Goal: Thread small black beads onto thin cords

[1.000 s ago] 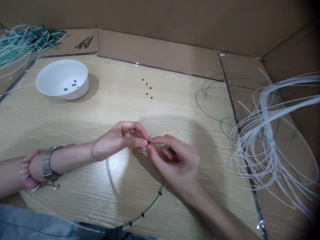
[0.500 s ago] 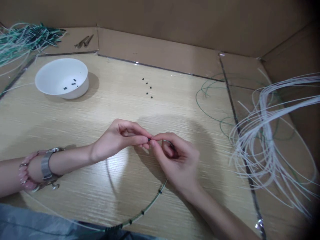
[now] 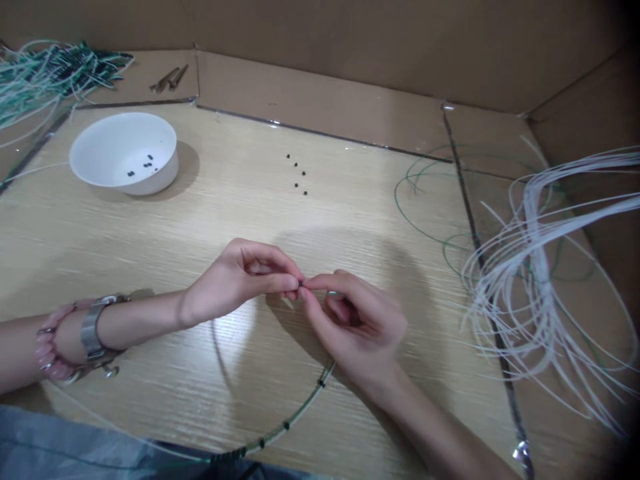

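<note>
A tiny dark bead sits where the fingertips of both hands meet, over the middle of the table. Thumb and finger of my left hand pinch it from the left. From the other side, my right hand is closed in a pinch on a thin green-and-white cord. That cord curves down from under the right hand toward the front edge, with several dark beads spaced along it and more bunched together lower down. The cord's tip is hidden by the fingers.
A white bowl with a few dark beads stands at back left. Several loose beads lie beyond my hands. Bundled white cords spread at right, green-and-white strands pile at far left, near small metal pointed pieces. Cardboard walls enclose the table.
My right fingertips have shifted slightly and now press up against the bead at my left fingertips. Otherwise the bowl, loose beads and cords stay put.
</note>
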`<state>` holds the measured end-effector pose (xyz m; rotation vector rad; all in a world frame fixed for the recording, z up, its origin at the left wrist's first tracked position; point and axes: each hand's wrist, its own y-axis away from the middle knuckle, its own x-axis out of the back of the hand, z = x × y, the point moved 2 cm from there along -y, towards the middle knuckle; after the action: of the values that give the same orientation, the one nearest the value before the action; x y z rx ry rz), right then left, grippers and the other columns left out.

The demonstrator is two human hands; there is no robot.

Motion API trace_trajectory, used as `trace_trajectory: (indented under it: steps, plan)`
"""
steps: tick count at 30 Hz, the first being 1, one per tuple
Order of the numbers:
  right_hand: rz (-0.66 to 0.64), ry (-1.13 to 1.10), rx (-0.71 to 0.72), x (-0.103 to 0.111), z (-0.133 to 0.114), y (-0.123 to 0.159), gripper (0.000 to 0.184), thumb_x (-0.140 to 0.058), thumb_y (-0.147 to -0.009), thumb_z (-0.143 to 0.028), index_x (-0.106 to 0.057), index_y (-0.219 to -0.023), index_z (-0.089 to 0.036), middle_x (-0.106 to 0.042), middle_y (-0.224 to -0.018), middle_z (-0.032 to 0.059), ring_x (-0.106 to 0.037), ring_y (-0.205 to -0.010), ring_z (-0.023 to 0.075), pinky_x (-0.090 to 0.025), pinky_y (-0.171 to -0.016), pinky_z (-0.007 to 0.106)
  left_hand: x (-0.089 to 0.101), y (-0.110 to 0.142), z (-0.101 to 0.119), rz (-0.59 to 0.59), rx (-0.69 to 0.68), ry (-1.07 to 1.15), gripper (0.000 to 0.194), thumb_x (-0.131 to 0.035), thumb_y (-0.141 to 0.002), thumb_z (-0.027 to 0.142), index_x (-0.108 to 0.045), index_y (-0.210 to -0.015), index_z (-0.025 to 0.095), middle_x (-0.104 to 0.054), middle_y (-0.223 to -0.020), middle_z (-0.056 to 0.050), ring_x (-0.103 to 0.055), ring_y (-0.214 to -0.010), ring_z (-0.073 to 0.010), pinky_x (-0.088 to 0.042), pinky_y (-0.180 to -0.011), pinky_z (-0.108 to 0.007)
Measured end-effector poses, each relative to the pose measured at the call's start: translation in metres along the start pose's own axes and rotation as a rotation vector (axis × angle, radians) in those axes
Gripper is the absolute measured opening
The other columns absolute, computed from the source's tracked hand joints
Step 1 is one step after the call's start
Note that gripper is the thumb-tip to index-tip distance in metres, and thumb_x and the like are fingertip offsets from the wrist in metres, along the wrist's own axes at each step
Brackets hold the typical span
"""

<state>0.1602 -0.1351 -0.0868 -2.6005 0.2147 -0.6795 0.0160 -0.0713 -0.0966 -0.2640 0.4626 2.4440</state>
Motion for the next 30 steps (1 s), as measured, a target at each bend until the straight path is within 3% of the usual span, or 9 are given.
trace_trajectory:
  steps: [4,11,16,24,30]
  plan:
    - [-0.004,0.042,0.084,0.001,-0.001,0.001,0.01,-0.063,-0.079,-0.01,-0.061,-0.082,-0.019,-0.039,-0.051,-0.0088,-0.031,-0.04,0.004,-0.026,-0.04,0.02,-0.001,0.0,0.001,0.014,-0.014,-0.066,0.003,-0.069,-0.072,0.01,-0.07,-0.07,0.014,-0.071,-0.064,0.0,-0.066,-0.062,-0.01,-0.053,-0.061,-0.017]
    - [-0.117,0.221,0.267,0.004,0.0,0.002,0.014,-0.059,-0.081,-0.009,-0.055,-0.088,-0.02,-0.055,-0.061,-0.0051,-0.036,-0.042,0.0042,-0.028,-0.038,0.021,-0.002,0.002,0.003,0.032,-0.02,-0.096,0.003,-0.07,-0.07,0.012,-0.069,-0.069,0.014,-0.07,-0.067,0.001,-0.063,-0.063,-0.0095,-0.05,-0.061,-0.018]
    - [-0.161,0.33,0.362,0.002,0.004,0.004,0.014,-0.054,-0.083,-0.006,-0.054,-0.089,-0.018,-0.06,-0.065,-0.0011,-0.053,-0.055,0.0073,-0.036,-0.044,0.021,-0.003,0.003,0.003,0.025,-0.059,-0.134,0.003,-0.069,-0.072,0.013,-0.068,-0.07,0.014,-0.068,-0.068,0.001,-0.061,-0.062,-0.0088,-0.049,-0.059,-0.016]
    - [-0.116,0.353,0.364,0.003,-0.001,0.004,0.013,-0.053,-0.084,-0.008,-0.057,-0.087,-0.02,-0.051,-0.053,-0.0041,-0.049,-0.049,0.0084,-0.035,-0.042,0.021,-0.005,0.009,0.004,0.039,-0.174,-0.191,0.006,-0.07,-0.074,0.017,-0.067,-0.069,0.014,-0.066,-0.066,0.0,-0.059,-0.063,-0.0093,-0.048,-0.059,-0.017]
    - [-0.149,0.383,0.433,0.003,-0.004,0.004,0.015,-0.045,-0.089,-0.01,-0.055,-0.083,-0.018,-0.056,-0.054,-0.0019,-0.056,-0.057,0.0099,-0.04,-0.047,0.021,-0.007,0.011,0.003,0.049,-0.191,-0.193,0.006,-0.07,-0.074,0.018,-0.067,-0.069,0.015,-0.067,-0.068,-0.001,-0.059,-0.065,-0.0105,-0.048,-0.06,-0.018]
